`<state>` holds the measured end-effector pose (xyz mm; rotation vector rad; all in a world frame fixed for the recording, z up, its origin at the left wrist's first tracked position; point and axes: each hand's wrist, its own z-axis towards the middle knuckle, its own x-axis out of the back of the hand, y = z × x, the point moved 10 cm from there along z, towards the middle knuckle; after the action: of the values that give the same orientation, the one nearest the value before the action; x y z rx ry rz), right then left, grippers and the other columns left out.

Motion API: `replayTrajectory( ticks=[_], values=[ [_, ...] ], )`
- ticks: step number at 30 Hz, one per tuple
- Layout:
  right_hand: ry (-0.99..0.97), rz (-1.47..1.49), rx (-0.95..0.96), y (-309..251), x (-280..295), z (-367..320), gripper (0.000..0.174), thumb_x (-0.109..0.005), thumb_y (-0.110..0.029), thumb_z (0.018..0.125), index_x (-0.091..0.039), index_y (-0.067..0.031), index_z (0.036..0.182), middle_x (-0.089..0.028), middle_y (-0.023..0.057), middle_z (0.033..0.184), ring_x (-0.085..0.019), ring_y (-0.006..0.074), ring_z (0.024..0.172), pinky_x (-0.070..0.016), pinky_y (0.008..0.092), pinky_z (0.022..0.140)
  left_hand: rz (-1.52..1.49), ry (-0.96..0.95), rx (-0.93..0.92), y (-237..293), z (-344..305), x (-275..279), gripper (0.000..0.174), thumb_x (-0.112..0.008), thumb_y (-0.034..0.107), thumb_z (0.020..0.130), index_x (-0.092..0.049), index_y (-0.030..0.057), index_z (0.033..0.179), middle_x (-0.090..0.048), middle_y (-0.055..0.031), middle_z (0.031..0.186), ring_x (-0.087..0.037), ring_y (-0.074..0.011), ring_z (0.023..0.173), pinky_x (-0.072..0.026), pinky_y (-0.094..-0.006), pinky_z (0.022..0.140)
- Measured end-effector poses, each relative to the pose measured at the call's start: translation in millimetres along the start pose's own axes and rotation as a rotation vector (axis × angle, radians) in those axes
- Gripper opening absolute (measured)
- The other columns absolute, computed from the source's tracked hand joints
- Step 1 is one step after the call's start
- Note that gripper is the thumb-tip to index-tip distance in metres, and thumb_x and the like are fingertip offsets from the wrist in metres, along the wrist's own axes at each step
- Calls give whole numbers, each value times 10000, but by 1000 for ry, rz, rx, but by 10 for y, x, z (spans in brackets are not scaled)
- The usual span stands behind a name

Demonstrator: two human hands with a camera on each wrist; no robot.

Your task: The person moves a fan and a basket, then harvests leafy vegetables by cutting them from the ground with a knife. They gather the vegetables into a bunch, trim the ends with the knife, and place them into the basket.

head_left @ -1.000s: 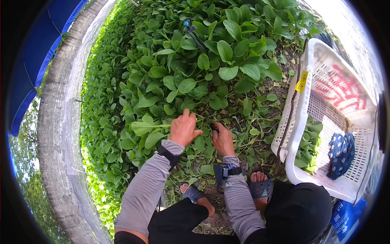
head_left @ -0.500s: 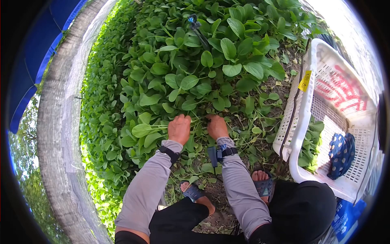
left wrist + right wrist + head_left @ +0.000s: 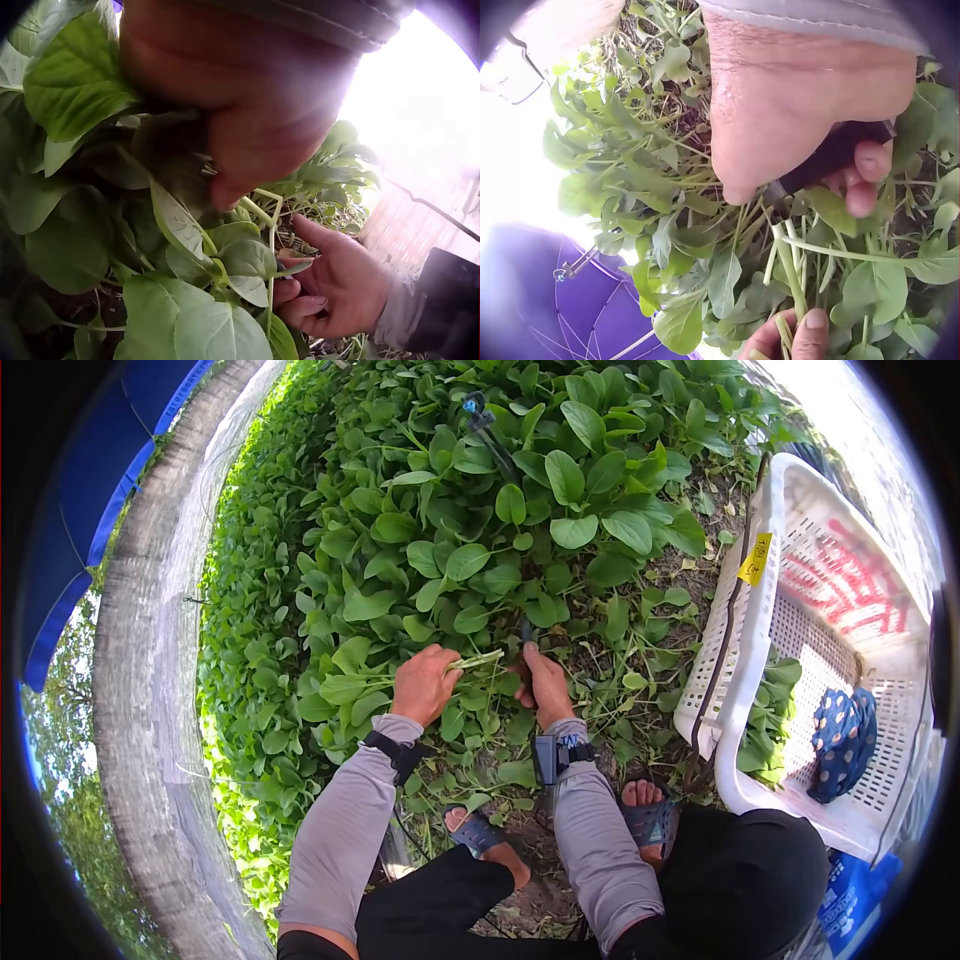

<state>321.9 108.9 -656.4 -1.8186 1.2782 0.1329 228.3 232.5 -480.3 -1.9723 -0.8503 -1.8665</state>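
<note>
In the head view my left hand [image 3: 423, 685] grips a small bunch of leafy greens [image 3: 478, 660]. Its pale cut stem ends point right, and its leaves spread out to the left over the bed. My right hand [image 3: 545, 685], just right of those stem ends, holds a small black-handled knife [image 3: 832, 161], with fingers curled around the handle and thumb extended along it. Most of the blade is hidden by the hand and leaves. From the right wrist, the left thumb and fingers [image 3: 815, 330] show pinching the stems just below the knife.
Dense growing greens [image 3: 400, 530] fill the bed ahead, with a sprinkler stake [image 3: 490, 435] among them. At right stands a white crate [image 3: 745, 690] holding cut greens [image 3: 770, 710] and a blue dotted cloth [image 3: 843, 745]. Sandalled feet [image 3: 475, 832] are close below the hands.
My left hand has drawn left with the bunch, and its cut stem ends now show between the hands. The right hand has turned, its thumb now pointing forward.
</note>
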Motion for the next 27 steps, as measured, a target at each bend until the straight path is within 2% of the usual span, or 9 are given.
replayTrajectory(
  ticks=[3, 5, 6, 10, 15, 19, 24, 26, 27],
  values=[
    [-40, 12, -121, 120, -262, 14, 621, -535, -595, 1037, -667, 7, 1106, -621, 40, 890, -512, 132, 496, -344, 269, 442, -54, 14, -41, 45, -35, 75, 232, -774, 153, 863, -720, 58, 1068, -683, -119, 991, -677, -359, 916, -534, -444, 786],
    [-38, 165, 24, -7, -332, -62, 580, -517, -571, 1051, -672, -15, 1111, -615, 30, 801, -576, 134, 550, -363, 271, 437, -70, 11, -53, 70, -76, 114, 228, -776, 143, 862, -720, 54, 1064, -687, -118, 997, -678, -359, 913, -537, -438, 785],
    [-66, 204, 88, -101, -349, -133, 445, -630, -457, 1033, -682, -26, 1129, -633, 18, 816, -593, 109, 579, -382, 246, 448, -87, 22, -72, 109, -105, 162, 228, -781, 132, 857, -722, 53, 1062, -689, -117, 997, -680, -355, 908, -540, -429, 779],
    [-67, 123, 264, -455, -405, -437, 188, -789, -130, 939, -696, -38, 1074, -673, -20, 801, -622, 55, 615, -425, 203, 471, -144, 104, -153, 304, -268, 466, 241, -791, 112, 847, -720, 53, 1070, -687, -110, 987, -680, -339, 888, -547, -401, 765],
    [-57, 18, 475, -1031, -578, -948, 114, -779, -117, 946, -716, -35, 995, -666, -25, 772, -593, 45, 608, -451, 207, 522, -261, 173, -165, 609, -591, 1063, 264, -793, 113, 857, -713, 42, 1098, -674, -107, 972, -687, -311, 879, -552, -389, 770],
    [58, -439, 1027, -1792, -701, -1695, 147, -798, -58, 883, -701, 10, 970, -675, 48, 828, -610, 130, 695, -485, 286, 639, -259, 288, -121, 632, -1114, 1695, 185, -736, 124, 939, -712, 33, 1097, -699, -121, 962, -692, -308, 838, -545, -369, 746],
    [-619, -517, 1131, -2246, -1523, -2935, 192, -844, -92, 830, -719, 2, 941, -720, 80, 894, -684, 193, 758, -532, 341, 683, -258, 543, 155, 195, -2097, 2519, 215, -633, 217, 1052, -707, 20, 1096, -699, -71, 817, -666, -165, 736, -506, -310, 664],
    [-630, -708, 1139, -2185, -1760, -3115, 191, -827, -73, 825, -711, 17, 948, -687, 115, 845, -671, 255, 722, -523, 352, 661, -378, 608, 288, -123, -2515, 2711, 245, -612, 235, 1072, -709, 15, 1121, -632, -5, 710, -604, -81, 681, -465, -269, 620],
    [-597, -769, 1159, -2101, -1820, -3115, 169, -808, -54, 833, -700, 21, 939, -668, 127, 831, -658, 283, 707, -510, 355, 641, -408, 689, 340, -161, -2731, 2848, 219, -642, 213, 1051, -718, 19, 1118, -646, -43, 720, -589, -110, 640, -476, -287, 605]
  ],
)
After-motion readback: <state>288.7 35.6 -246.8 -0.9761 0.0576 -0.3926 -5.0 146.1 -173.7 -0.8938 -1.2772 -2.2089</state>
